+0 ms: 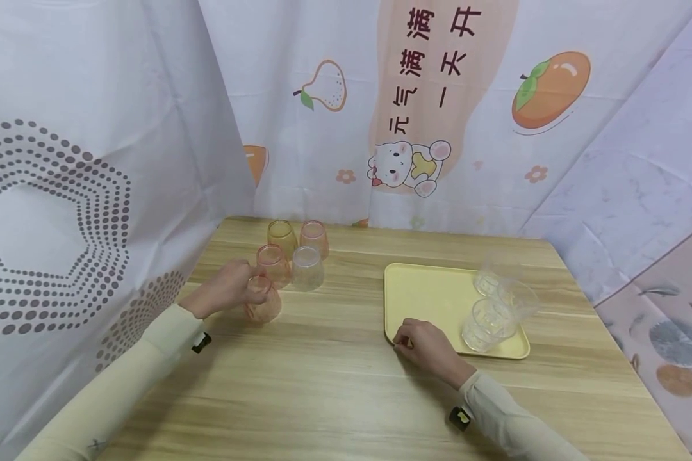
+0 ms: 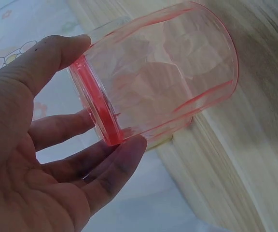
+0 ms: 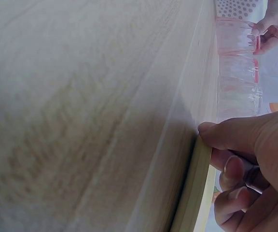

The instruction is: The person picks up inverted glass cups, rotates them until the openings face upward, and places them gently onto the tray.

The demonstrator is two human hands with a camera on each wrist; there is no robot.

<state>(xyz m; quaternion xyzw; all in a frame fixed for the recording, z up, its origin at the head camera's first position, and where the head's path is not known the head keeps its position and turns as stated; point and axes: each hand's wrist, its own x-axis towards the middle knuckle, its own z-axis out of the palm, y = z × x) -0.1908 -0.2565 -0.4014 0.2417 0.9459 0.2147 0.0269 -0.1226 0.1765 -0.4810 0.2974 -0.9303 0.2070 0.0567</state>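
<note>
The wood-grained surface [image 1: 323, 390] carries a rimmed yellow tray [image 1: 427, 294] toward the right. Upside down at the left, close together, stand a yellow glass [image 1: 283, 239], a far pink glass [image 1: 316, 240], a middle pink glass [image 1: 275, 269], a clear glass [image 1: 308, 272] and a near pink glass [image 1: 265, 308].

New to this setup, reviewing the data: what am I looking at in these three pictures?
There is no robot here: a person works with two bare hands. The wide picture comes from a camera worn on the head, looking forward and down. The other two come from cameras worn on the wrists, each looking at its own hand's work.

On the wooden table, the left hand holds an upside-down pink cup by its base. Beside it stand four more upside-down cups: a yellow one, two pinkish ones and a clear one. The right hand grips the near left corner of a yellow tray, whose right side carries clear glasses.
</note>
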